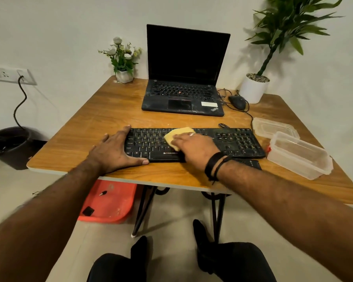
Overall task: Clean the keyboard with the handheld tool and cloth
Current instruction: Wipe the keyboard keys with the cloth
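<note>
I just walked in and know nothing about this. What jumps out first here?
Two bare arms reach to a black keyboard at the near edge of a wooden table: the right hand presses a yellow cloth on the keys, the left hand steadies its left end. Behind stands an open, dusty laptop.

Right hand (194,144) presses yellow cloth (177,135) flat on keyboard (238,142) mid-section; left hand (114,151) braces keyboard's left end, fingers spread.

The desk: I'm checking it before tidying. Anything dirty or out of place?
The laptop palm rest shows pale dusty smears. The clear container stands open, its lid beside it.
</note>
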